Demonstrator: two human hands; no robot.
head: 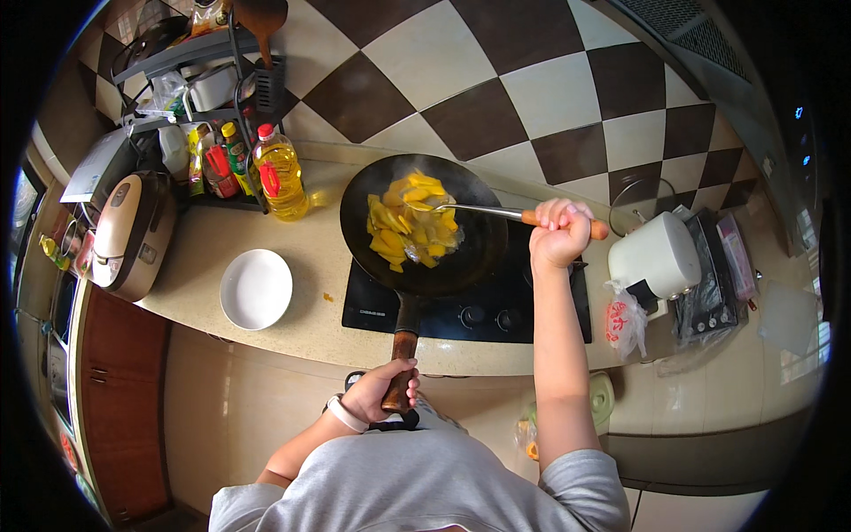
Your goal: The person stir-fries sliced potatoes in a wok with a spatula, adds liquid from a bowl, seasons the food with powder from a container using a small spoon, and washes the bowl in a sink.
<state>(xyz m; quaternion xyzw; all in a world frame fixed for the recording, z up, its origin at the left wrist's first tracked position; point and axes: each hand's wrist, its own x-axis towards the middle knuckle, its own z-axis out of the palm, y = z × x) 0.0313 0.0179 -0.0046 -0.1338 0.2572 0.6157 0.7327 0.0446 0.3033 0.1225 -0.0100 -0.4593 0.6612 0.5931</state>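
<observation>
A dark wok [479, 259] sits over the left part of a black gas stove [558, 312]. Yellow-orange slices, perhaps pumpkin, lie in the wok with some liquid and light steam [392, 243]. My left hand [382, 392], with a white band at the wrist, grips the wok's wooden handle [402, 352]. Raised over the stove's right side, my right hand [562, 229] is closed around the wooden grip of a long metal cooking spoon or spatula [492, 211], whose head rests among the slices. A white bowl [256, 289] stands on the counter left of the stove.
On the left are a rice cooker [133, 233], an oil bottle [279, 176] and a black rack [193, 123] with sauce bottles. To the right stand a white appliance [655, 256], a plastic bag [623, 322] and a glass lid [641, 199]. Checkered tiles [459, 120] cover the wall behind.
</observation>
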